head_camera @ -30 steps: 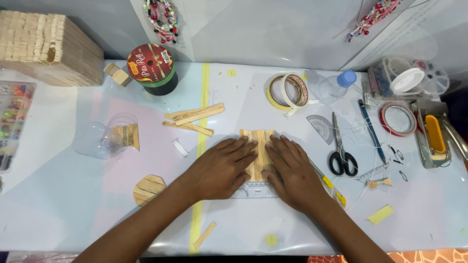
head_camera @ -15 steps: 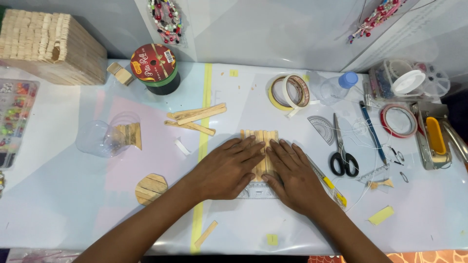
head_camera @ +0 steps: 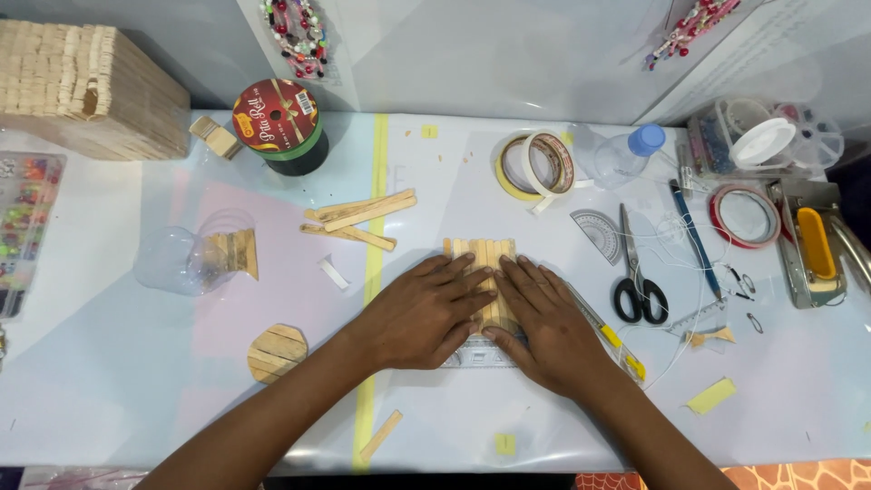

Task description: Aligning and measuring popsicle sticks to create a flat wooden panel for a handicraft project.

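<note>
- Pale wood at the centre: a flat panel of wooden craft sticks laid side by side [head_camera: 481, 259] lies on the white, plastic-covered table [head_camera: 544, 426], its far end showing past the fingertips.
- The left hand [head_camera: 422, 313] lies palm-down on the left half of the panel, fingers stretched out flat and pressing — nothing gripped.
- The right hand [head_camera: 549, 327] does the same on the right half, fingers spread and flat, the two hands almost meeting in the middle.
- Under the near edge of the panel, between the hands, a clear plastic ruler [head_camera: 476, 354] peeks out.
- Just beyond the left hand, a loose pile of plain wooden sticks [head_camera: 358, 218]; a yellow tape stripe [head_camera: 374, 263] runs down the table beside it.
- Well left — a clear plastic cup on its side with sticks in it [head_camera: 195, 259], and a round disc of glued sticks [head_camera: 277, 352] nearer the front edge.
- Right of the right hand: black-handled scissors [head_camera: 635, 272], a clear protractor [head_camera: 599, 231], a blue pen [head_camera: 694, 238].
- At the back, two rolls of tape [head_camera: 533, 165] and a red-topped spool of ribbon [head_camera: 279, 122].
</note>
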